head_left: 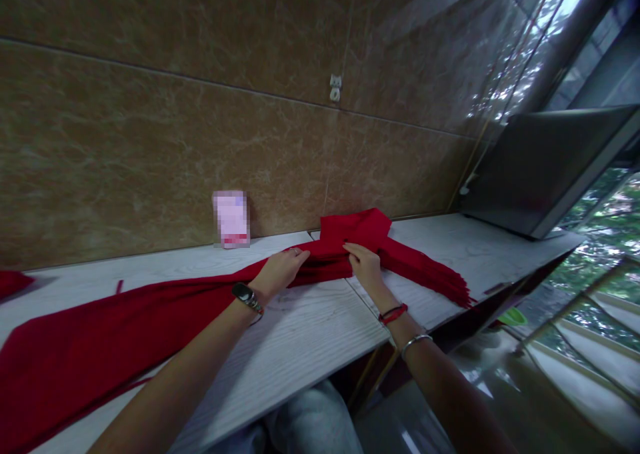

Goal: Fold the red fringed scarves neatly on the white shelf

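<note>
A long red cloth (125,334) lies across the white table, bunched into narrow folds toward the middle. Its right part ends in a fringe near the table's front edge, and a flat red piece rises behind it against the wall. My left hand (283,272), with a dark band watch at the wrist, pinches the folds left of the middle. Just to its right my right hand (366,265), wearing a red bracelet and a silver bangle, pinches the cloth near where the pieces cross. A short stretch of red cloth lies between both hands.
On the white table (310,334), a blurred pink-white card (232,219) leans against the tiled wall. More red fabric (13,283) lies at the far left. A large grey box-like object (545,167) stands at the right end. A green basin (513,317) is beyond the table's edge.
</note>
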